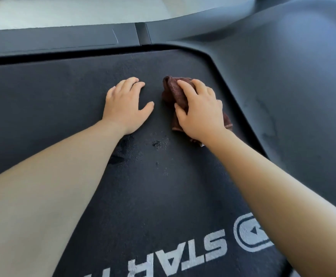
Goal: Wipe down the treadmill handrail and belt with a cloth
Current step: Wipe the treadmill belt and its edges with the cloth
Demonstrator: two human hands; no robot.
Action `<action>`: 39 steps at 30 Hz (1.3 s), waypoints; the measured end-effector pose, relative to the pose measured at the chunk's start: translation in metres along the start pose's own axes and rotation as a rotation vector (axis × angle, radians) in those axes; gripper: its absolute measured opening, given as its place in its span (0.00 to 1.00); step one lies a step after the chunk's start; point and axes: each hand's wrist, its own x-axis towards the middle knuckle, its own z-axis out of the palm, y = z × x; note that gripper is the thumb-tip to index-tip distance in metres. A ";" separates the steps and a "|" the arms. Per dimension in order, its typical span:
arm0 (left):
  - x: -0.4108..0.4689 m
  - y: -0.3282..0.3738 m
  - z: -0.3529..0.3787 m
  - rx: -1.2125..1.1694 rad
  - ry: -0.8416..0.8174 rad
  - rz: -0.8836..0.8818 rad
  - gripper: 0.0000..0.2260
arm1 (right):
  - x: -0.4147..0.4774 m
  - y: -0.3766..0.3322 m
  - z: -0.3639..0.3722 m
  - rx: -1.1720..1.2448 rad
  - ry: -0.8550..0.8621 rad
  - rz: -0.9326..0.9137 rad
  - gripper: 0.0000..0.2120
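The black textured treadmill belt (63, 100) fills most of the view, with white lettering near the bottom. My right hand (201, 110) grips a bunched dark brown cloth (173, 90) and presses it onto the belt near its far right corner. My left hand (126, 105) lies flat on the belt just left of the cloth, fingers spread, holding nothing. Wet dark spots (157, 143) show on the belt between my forearms. No handrail is in view.
A grey plastic motor cover (295, 76) rises to the right and curves around the belt's corner. A grey side rail (59, 41) runs along the far edge, with pale floor (63, 11) beyond it.
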 end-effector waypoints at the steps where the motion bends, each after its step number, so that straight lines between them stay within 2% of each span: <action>1: -0.003 0.002 -0.002 -0.009 0.007 0.022 0.23 | -0.009 -0.001 -0.001 -0.005 0.010 0.017 0.26; 4: -0.019 0.010 -0.009 -0.044 0.002 0.009 0.20 | -0.031 -0.006 -0.001 -0.023 0.037 0.066 0.26; 8: -0.067 0.012 -0.021 -0.050 -0.055 0.001 0.22 | -0.063 -0.023 -0.003 -0.019 0.041 0.118 0.25; 15: -0.151 -0.001 -0.038 0.002 -0.115 -0.015 0.24 | -0.122 -0.051 -0.007 -0.037 -0.016 0.030 0.27; 21: -0.155 0.002 -0.035 0.040 -0.094 -0.030 0.24 | -0.091 -0.062 -0.003 -0.024 -0.052 0.076 0.26; 31: -0.156 0.000 -0.033 0.041 -0.083 -0.026 0.25 | -0.150 -0.053 -0.013 -0.071 -0.063 -0.025 0.27; 39: -0.154 -0.001 -0.033 0.021 -0.031 -0.014 0.24 | -0.108 -0.062 0.000 -0.037 -0.005 0.047 0.25</action>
